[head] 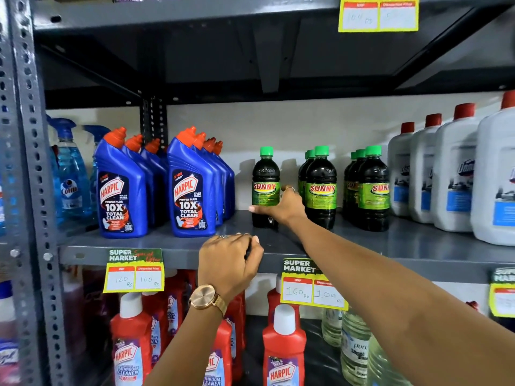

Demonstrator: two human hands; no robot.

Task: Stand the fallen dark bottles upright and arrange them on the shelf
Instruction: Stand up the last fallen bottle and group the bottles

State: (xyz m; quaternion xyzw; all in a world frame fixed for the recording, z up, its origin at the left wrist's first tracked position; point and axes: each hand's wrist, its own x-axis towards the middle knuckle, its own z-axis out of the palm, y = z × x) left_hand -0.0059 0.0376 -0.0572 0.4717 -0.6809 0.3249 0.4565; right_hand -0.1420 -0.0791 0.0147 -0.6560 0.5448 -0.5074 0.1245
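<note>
Nearly done: dark bottles (320, 188) upright mid-shelf (418, 240), right hand (281, 207) wrapped round one bottle (265, 188), left hand (231, 263) curled on front edge, contents unclear.

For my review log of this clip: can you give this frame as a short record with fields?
setting: grey metal shelf in a shop
right hand: gripping the lone upright dark bottle
left hand: closed at the shelf's front edge; contents unclear
other dark bottles: two upright rows to the right
fallen bottles: none visible
neighbours: blue Harpic bottles left, white jugs right
</note>
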